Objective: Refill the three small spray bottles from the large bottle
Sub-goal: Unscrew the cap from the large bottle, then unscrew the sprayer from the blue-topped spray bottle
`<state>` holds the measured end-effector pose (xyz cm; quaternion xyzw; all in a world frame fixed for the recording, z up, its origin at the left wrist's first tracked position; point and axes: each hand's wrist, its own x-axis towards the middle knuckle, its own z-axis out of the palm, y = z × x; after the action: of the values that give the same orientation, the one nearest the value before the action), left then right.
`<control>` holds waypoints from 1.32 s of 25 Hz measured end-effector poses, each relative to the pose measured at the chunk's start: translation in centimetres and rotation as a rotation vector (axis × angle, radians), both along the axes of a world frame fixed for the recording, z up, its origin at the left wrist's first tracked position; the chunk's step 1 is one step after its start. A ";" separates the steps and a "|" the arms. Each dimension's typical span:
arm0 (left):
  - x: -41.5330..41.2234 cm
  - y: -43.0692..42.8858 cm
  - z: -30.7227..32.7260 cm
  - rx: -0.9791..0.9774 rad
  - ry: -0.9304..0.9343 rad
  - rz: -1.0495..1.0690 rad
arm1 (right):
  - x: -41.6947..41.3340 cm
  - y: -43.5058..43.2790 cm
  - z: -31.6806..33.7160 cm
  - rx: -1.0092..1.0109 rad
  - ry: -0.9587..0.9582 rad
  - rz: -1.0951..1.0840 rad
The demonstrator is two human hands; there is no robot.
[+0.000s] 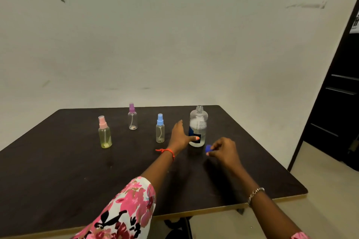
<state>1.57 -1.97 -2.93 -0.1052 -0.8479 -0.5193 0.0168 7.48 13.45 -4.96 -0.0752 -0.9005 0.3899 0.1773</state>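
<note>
– Three small spray bottles are recorded upright on the dark table (58,161): a pink-capped bottle (104,134) at the left, a purple-capped bottle (132,118) farther back, and a blue-capped bottle (160,130) nearer the middle. All three are capped and stand well apart from one another.

– Is the large bottle accounted for?

– It is. The large bottle (198,122) is found upright just to the right of the blue-capped bottle, toward the table's far right corner. Its neck is uncovered and the screw thread is exposed. A blue, black and white label is noted on its lower half.

– And its closure?

– A small blue cap (208,148) is seen pinched between the thumb and fingertips of the right hand (223,149), which is held in front of the large bottle and slightly to its right. A beaded bracelet (255,193) is worn on that wrist.

– The left hand?

– The left hand (179,136) is observed between the blue-capped bottle and the large bottle, fingers straight and pointed away, thumb spread sideways across the front of the label. Nothing is gripped. Whether the thumb touches the bottle cannot be determined. A red thread (167,151) is tied at that wrist, and a floral sleeve (126,209) covers the arm above the elbow.

– Surroundings?

– A pale, marked wall (174,35) is noted behind the table, and a dark panel (340,103) at the right edge.
</note>
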 end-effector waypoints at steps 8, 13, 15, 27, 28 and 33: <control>3.5 -3.6 -2.2 0.089 -0.055 0.055 | 0.5 -0.8 -1.4 -0.043 -0.154 0.048; 3.0 -6.6 -2.3 0.114 0.017 0.169 | -0.7 -4.0 1.8 0.055 0.062 0.069; 2.1 -7.4 -2.2 0.145 0.020 0.231 | -1.9 -6.4 3.4 0.044 0.091 0.147; -4.3 -8.1 -3.1 0.225 0.070 0.221 | -12.6 -14.8 5.1 0.103 -0.072 0.267; -4.6 -8.1 -3.3 0.248 0.063 0.196 | -13.0 -15.0 5.1 0.133 -0.092 0.258; -5.2 -8.4 -3.3 0.303 0.087 0.174 | -13.9 -14.9 6.1 0.251 -0.191 0.346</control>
<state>-3.59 -10.33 -6.27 -0.0499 -0.7645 -0.6325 0.1140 -6.39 -1.44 1.17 0.0662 -0.9540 0.2908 0.0297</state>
